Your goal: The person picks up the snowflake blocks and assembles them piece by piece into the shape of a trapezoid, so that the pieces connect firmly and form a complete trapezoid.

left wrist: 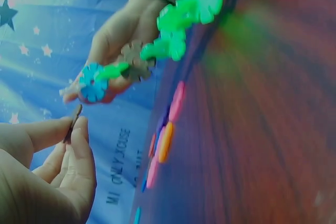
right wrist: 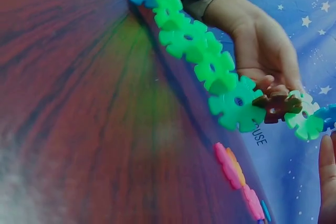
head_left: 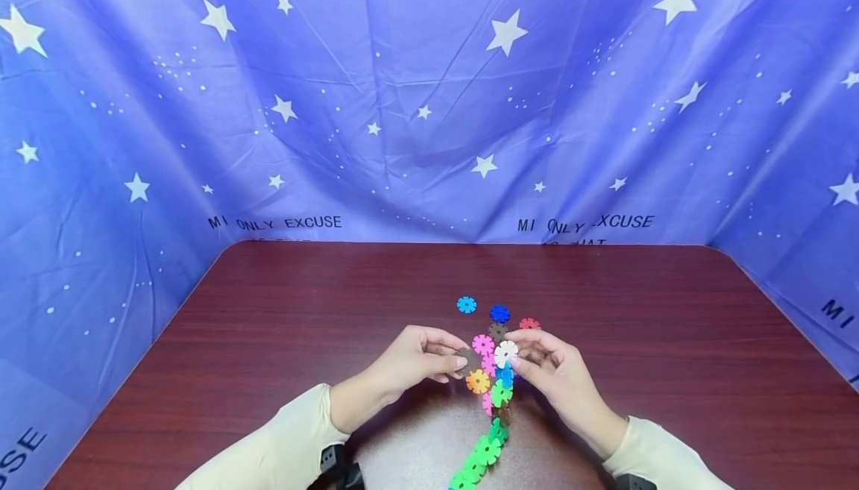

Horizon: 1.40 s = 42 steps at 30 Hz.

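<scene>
My left hand [head_left: 417,362] pinches a dark brown notched plastic disc [head_left: 469,359] between thumb and fingers; in the left wrist view the disc [left wrist: 73,124] appears edge-on. On the right, my right hand [head_left: 558,365] grips the upper end of a chain of interlocking notched discs, at a white disc [head_left: 506,353] and a blue one [head_left: 505,375]. From there the chain [head_left: 488,450] runs down toward the front of the table, mostly green with a brown disc [right wrist: 275,108] among them. The brown disc in my left hand is apart from the chain.
Loose discs lie on the dark red table [head_left: 302,303] beyond and between the hands: light blue [head_left: 466,304], dark blue [head_left: 499,314], red [head_left: 529,324], brown [head_left: 498,332], orange [head_left: 478,381] and several pink [head_left: 483,344]. A blue starry curtain [head_left: 403,102] hangs behind the table.
</scene>
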Each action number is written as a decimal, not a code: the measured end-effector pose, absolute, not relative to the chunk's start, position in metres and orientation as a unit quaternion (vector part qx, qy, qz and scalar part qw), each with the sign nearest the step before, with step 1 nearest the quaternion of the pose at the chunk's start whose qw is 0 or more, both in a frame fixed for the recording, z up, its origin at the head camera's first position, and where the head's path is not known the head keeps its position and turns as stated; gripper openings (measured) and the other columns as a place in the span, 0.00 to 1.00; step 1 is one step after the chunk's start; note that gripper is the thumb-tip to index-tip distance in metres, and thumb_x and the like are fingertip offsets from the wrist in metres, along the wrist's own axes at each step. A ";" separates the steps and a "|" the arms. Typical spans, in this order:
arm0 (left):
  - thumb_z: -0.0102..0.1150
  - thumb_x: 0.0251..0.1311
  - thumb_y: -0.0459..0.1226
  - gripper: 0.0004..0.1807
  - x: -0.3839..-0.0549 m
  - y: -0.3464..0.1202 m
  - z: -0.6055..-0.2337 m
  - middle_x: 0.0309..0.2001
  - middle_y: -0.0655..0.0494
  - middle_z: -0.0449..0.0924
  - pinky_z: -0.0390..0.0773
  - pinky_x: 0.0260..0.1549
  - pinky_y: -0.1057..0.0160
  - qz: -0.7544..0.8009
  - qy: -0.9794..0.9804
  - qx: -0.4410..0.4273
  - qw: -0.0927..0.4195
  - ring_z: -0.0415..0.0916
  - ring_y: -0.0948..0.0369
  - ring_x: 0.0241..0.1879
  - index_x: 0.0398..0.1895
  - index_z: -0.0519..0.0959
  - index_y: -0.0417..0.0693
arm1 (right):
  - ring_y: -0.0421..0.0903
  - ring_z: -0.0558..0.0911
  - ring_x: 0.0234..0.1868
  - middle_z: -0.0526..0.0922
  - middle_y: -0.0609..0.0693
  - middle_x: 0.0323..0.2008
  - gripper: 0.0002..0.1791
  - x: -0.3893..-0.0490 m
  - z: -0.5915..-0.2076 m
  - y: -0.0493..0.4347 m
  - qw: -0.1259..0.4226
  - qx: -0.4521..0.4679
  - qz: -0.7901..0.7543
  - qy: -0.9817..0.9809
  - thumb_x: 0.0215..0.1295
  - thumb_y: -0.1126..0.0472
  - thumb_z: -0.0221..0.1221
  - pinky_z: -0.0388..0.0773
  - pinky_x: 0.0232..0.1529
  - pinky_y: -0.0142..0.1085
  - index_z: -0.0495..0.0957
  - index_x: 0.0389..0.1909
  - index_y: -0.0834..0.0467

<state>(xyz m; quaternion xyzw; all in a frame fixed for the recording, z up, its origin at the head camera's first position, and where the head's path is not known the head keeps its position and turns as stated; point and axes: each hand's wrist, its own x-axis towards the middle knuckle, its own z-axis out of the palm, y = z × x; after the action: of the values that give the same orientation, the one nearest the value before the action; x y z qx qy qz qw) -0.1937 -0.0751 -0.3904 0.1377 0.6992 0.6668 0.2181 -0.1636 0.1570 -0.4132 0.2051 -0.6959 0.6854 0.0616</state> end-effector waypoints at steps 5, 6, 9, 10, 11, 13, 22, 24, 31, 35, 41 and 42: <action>0.61 0.56 0.28 0.14 -0.186 -0.073 -0.384 0.31 0.48 0.84 0.82 0.31 0.62 0.678 0.683 0.135 0.236 0.81 0.64 0.28 0.45 0.79 0.29 | 0.37 0.80 0.34 0.82 0.45 0.34 0.13 -0.163 -0.415 0.157 0.079 0.245 0.680 -0.686 0.57 0.78 0.57 0.79 0.35 0.29 0.75 0.45 0.72; 0.61 0.56 0.29 0.13 -0.185 -0.073 -0.383 0.31 0.49 0.84 0.82 0.31 0.62 0.678 0.682 0.134 0.240 0.81 0.64 0.28 0.44 0.79 0.30 | 0.37 0.80 0.34 0.82 0.45 0.34 0.13 -0.163 -0.415 0.156 0.080 0.253 0.684 -0.680 0.57 0.79 0.57 0.79 0.35 0.30 0.75 0.44 0.72; 0.62 0.56 0.29 0.13 -0.182 -0.073 -0.380 0.30 0.50 0.84 0.82 0.31 0.61 0.675 0.681 0.132 0.250 0.82 0.63 0.28 0.43 0.79 0.31 | 0.40 0.81 0.31 0.83 0.47 0.32 0.12 -0.162 -0.415 0.155 0.072 0.274 0.693 -0.663 0.57 0.80 0.56 0.80 0.33 0.33 0.75 0.41 0.68; 0.62 0.56 0.29 0.12 -0.182 -0.073 -0.379 0.30 0.50 0.84 0.82 0.31 0.61 0.675 0.681 0.132 0.252 0.82 0.62 0.28 0.43 0.79 0.31 | 0.40 0.81 0.30 0.83 0.48 0.32 0.12 -0.161 -0.415 0.155 0.070 0.280 0.693 -0.660 0.57 0.81 0.56 0.80 0.32 0.33 0.75 0.40 0.67; 0.62 0.56 0.30 0.12 -0.181 -0.073 -0.379 0.30 0.49 0.84 0.82 0.30 0.62 0.674 0.682 0.131 0.253 0.82 0.62 0.28 0.42 0.79 0.31 | 0.41 0.81 0.29 0.83 0.49 0.31 0.12 -0.161 -0.416 0.154 0.069 0.286 0.693 -0.659 0.56 0.81 0.55 0.80 0.32 0.33 0.75 0.40 0.67; 0.62 0.56 0.30 0.12 -0.179 -0.073 -0.378 0.29 0.49 0.84 0.82 0.30 0.63 0.674 0.681 0.128 0.258 0.82 0.62 0.26 0.42 0.80 0.31 | 0.41 0.81 0.29 0.83 0.49 0.31 0.12 -0.160 -0.416 0.154 0.071 0.291 0.689 -0.660 0.56 0.82 0.55 0.80 0.31 0.33 0.75 0.39 0.67; 0.61 0.56 0.29 0.12 -0.176 -0.070 -0.379 0.29 0.49 0.85 0.79 0.23 0.71 0.686 0.660 0.120 0.281 0.80 0.65 0.23 0.41 0.79 0.29 | 0.38 0.80 0.29 0.82 0.48 0.29 0.11 -0.156 -0.415 0.152 0.097 0.285 0.668 -0.680 0.53 0.82 0.58 0.79 0.27 0.30 0.76 0.35 0.66; 0.62 0.56 0.29 0.12 -0.176 -0.069 -0.380 0.28 0.50 0.85 0.79 0.23 0.71 0.686 0.658 0.119 0.286 0.80 0.65 0.23 0.41 0.79 0.29 | 0.39 0.80 0.28 0.82 0.48 0.28 0.10 -0.156 -0.415 0.152 0.095 0.285 0.665 -0.684 0.53 0.81 0.59 0.79 0.27 0.30 0.76 0.34 0.66; 0.61 0.56 0.29 0.11 -0.177 -0.069 -0.382 0.27 0.52 0.84 0.79 0.22 0.72 0.687 0.654 0.111 0.295 0.79 0.66 0.22 0.41 0.80 0.29 | 0.38 0.80 0.28 0.82 0.46 0.26 0.08 -0.158 -0.413 0.154 0.077 0.261 0.645 -0.714 0.54 0.76 0.62 0.80 0.27 0.32 0.77 0.31 0.62; 0.60 0.56 0.28 0.12 -0.178 -0.067 -0.384 0.25 0.54 0.84 0.78 0.22 0.73 0.693 0.643 0.109 0.307 0.79 0.67 0.21 0.42 0.79 0.28 | 0.37 0.80 0.29 0.82 0.48 0.27 0.09 -0.159 -0.414 0.154 0.075 0.272 0.647 -0.708 0.54 0.77 0.62 0.80 0.27 0.31 0.78 0.30 0.61; 0.60 0.56 0.27 0.12 -0.178 -0.065 -0.385 0.23 0.55 0.82 0.78 0.22 0.72 0.695 0.636 0.109 0.316 0.78 0.67 0.20 0.42 0.79 0.26 | 0.34 0.79 0.29 0.80 0.49 0.25 0.13 -0.159 -0.414 0.152 0.083 0.292 0.660 -0.688 0.51 0.80 0.61 0.78 0.26 0.28 0.78 0.27 0.59; 0.60 0.56 0.27 0.12 -0.178 -0.065 -0.384 0.22 0.55 0.82 0.79 0.22 0.72 0.695 0.637 0.109 0.316 0.78 0.67 0.20 0.42 0.79 0.26 | 0.34 0.79 0.29 0.80 0.49 0.25 0.12 -0.159 -0.415 0.152 0.085 0.299 0.662 -0.682 0.50 0.81 0.61 0.78 0.27 0.28 0.77 0.26 0.60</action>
<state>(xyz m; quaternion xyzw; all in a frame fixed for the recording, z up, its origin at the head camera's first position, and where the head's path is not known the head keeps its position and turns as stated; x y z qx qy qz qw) -0.1779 -0.0649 -0.3841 0.1086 0.6368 0.6948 0.3160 -0.1585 0.1523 -0.4146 0.2986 -0.6824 0.6618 0.0849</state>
